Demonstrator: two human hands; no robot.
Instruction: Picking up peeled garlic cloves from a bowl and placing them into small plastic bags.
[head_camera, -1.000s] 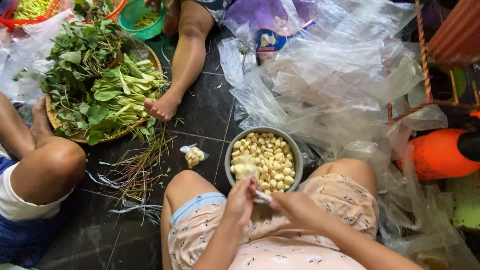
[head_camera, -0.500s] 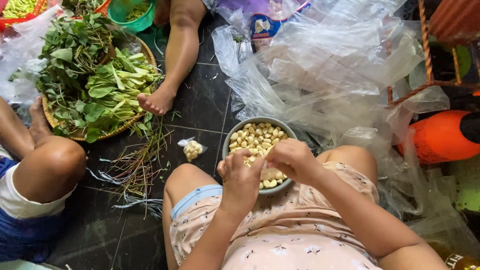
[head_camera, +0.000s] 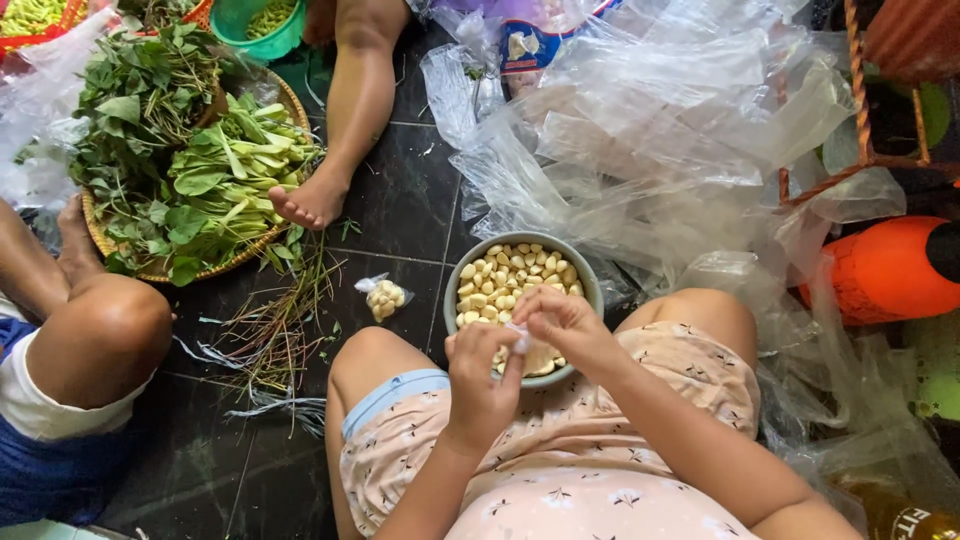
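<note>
Fingers: those of both hands are being pinched together over the near rim of the bowl, closed on one small clear plastic bag (head_camera: 518, 338) so that its mouth is kept up.
Left hand (head_camera: 480, 372): curled, thumb and fingertips being pressed to the bag from the near side.
Right hand (head_camera: 560, 320): arched over the bowl, fingertips being closed on the same bag from above.
Bowl (head_camera: 460, 272): a grey bowl of peeled garlic cloves (head_camera: 510, 275), being kept on the dark tiled floor (head_camera: 400, 200) between the knees, within easy reach.
Filled bag (head_camera: 385, 296): a small tied packet of cloves, lying apart, left of the bowl.
Plastic bags (head_camera: 660, 130): a loose clear heap being kept beyond the bowl, toward the far right.
Greens tray (head_camera: 95, 235): a woven tray of leaves at far left, beside another person's foot (head_camera: 312, 200).
</note>
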